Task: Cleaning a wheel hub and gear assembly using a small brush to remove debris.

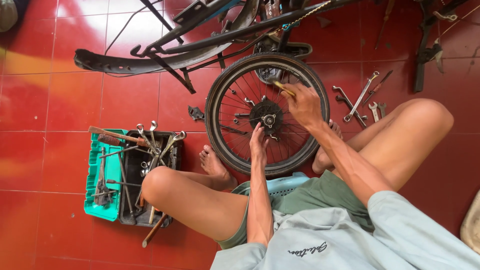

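A bicycle wheel (267, 114) is being serviced: its hub (268, 119) is steadied by the left hand (258, 142), fingers loosely curled; a small tool (284, 88) is gripped by the closed right hand (303, 105). Careful alignment seems needed next.

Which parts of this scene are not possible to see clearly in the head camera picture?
- Thin tool in the right hand: mostly covered by the fingers, its kind is unclear.
- Left hand fingertips: they reach among the spokes of the wheel, so contact with the hub is unclear.
- Bicycle frame: cut off by the top edge.
- Toolbox contents: piled, too small to separate.
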